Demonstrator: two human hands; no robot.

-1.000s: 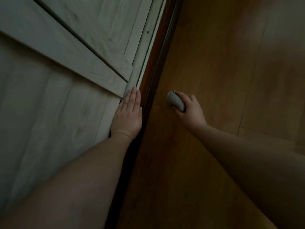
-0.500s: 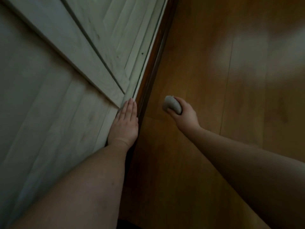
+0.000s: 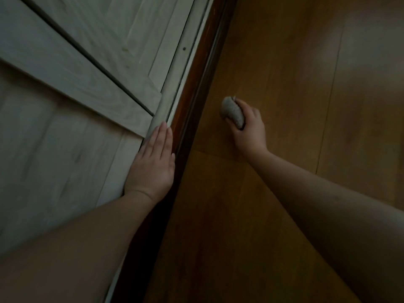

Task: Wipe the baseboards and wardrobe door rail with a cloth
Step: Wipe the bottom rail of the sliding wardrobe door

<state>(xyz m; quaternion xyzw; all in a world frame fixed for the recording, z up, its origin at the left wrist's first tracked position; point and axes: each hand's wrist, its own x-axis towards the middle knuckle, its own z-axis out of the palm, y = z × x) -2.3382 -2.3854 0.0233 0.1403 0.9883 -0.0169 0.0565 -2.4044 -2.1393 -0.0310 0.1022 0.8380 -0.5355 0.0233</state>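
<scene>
Left hand flat on the wardrobe door's bottom edge, right hand holding a balled cloth over the floor

The left hand point(image 3: 153, 165) lies palm-down with its fingers straight and pressed together, resting along the pale lower edge of the wardrobe door point(image 3: 72, 119), its outer side just beside the dark door rail point(image 3: 196, 84) that runs from near to far between the door and the floor. The right hand point(image 3: 249, 130) is to the right of the rail, apart from it, over the wooden floor point(image 3: 295, 73); its fingers are curled tight around a grey cloth point(image 3: 232, 112) bunched into a ball, which sticks out on the far left side of the fist. Whether the cloth touches the floor cannot be told in this dim light. Both bare forearms reach in from the near edge
</scene>
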